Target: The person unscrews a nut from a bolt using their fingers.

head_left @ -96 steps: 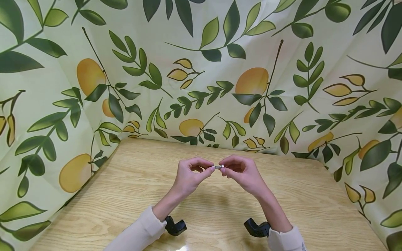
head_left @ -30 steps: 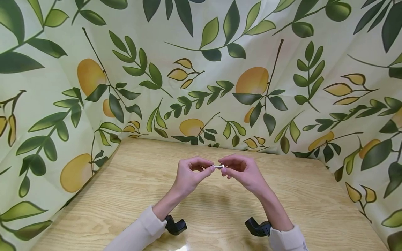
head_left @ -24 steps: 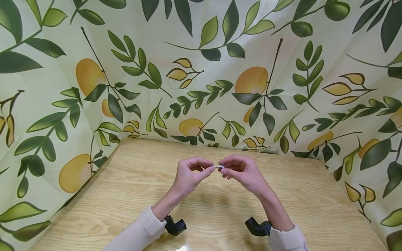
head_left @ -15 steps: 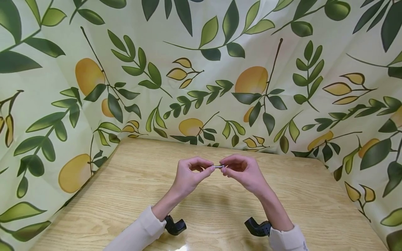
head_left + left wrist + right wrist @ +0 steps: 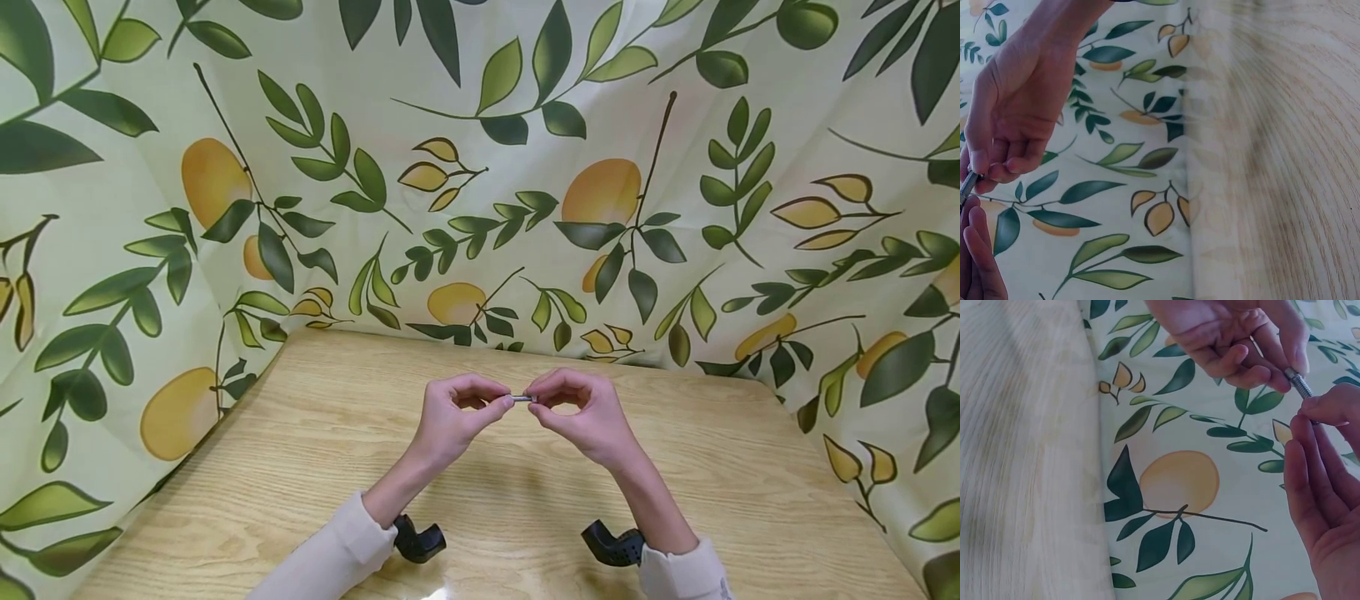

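Observation:
A small silver bolt [image 5: 521,398] lies level between my two hands, above the table. My left hand [image 5: 450,422] pinches its left end between thumb and forefinger. At the other end, the thumb and fingertips of my right hand [image 5: 587,414] pinch a wider piece; head or nut, I cannot tell. Threads show along the bolt [image 5: 1299,384] in the right wrist view, where the left hand [image 5: 1235,347] comes from the top and the right hand [image 5: 1329,481] from the lower right. Only part of the bolt [image 5: 969,184] shows in the left wrist view, at the left edge.
A light wood-grain table [image 5: 337,467] lies beneath the hands. Cloth [image 5: 495,175] printed with leaves and fruit stands around its back and sides. A black wrist camera mount [image 5: 420,540] is on the left wrist, and another black mount [image 5: 612,544] on the right.
My right thumb and fingers have shifted around the bolt's right end, and a rounder gap now shows between them. The wider piece there catches the light differently. The left hand has stayed still.

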`<action>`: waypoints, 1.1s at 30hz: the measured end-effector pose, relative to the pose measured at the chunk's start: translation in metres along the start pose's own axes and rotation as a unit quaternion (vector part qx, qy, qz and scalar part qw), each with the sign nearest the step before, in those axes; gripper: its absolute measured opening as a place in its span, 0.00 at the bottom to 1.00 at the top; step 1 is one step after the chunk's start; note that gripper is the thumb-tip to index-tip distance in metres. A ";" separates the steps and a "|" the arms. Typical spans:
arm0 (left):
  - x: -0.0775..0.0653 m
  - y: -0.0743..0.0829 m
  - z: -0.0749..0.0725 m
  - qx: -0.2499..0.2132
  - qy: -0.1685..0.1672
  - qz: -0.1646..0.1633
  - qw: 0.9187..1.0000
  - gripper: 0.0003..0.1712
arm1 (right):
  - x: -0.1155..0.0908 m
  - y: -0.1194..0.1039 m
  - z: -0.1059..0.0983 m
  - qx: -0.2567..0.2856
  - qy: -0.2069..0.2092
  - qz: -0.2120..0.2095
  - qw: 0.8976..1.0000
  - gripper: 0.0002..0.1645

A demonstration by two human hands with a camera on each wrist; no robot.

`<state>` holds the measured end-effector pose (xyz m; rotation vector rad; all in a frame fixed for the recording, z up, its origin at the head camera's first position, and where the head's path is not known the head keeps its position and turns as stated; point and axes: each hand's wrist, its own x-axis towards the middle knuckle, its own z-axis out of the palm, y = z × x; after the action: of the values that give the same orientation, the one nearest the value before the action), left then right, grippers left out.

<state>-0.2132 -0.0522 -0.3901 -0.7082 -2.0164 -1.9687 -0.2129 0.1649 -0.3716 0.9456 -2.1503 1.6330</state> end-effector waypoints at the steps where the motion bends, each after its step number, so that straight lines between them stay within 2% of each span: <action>1: 0.000 0.000 0.000 -0.002 -0.001 -0.003 1.000 0.06 | 0.000 0.000 0.000 0.001 0.000 -0.006 1.000 0.11; 5: 0.002 0.003 -0.003 -0.036 0.004 -0.025 0.999 0.08 | 0.001 0.000 -0.003 0.021 0.014 -0.018 1.000 0.09; 10: 0.006 0.005 -0.010 -0.068 0.025 -0.036 0.997 0.10 | 0.001 -0.004 -0.013 0.052 0.042 0.017 0.998 0.10; 18: 0.008 0.002 -0.012 -0.055 0.015 -0.030 0.998 0.09 | 0.003 -0.005 -0.017 0.037 0.043 0.053 0.997 0.12; 23: 0.011 -0.004 -0.014 -0.038 0.004 -0.048 0.998 0.09 | 0.003 -0.005 -0.020 0.029 0.040 0.088 0.995 0.13; 28: 0.016 -0.015 -0.020 -0.013 0.001 -0.091 0.996 0.11 | 0.003 -0.004 -0.022 0.022 0.031 0.119 0.992 0.12; 33: 0.030 -0.035 -0.026 0.035 0.002 -0.151 0.988 0.10 | 0.003 -0.002 -0.022 0.018 0.033 0.132 0.990 0.11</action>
<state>-0.2599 -0.0722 -0.4041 -0.3992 -2.2907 -2.0390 -0.2173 0.1842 -0.3619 0.6256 -2.2861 1.8004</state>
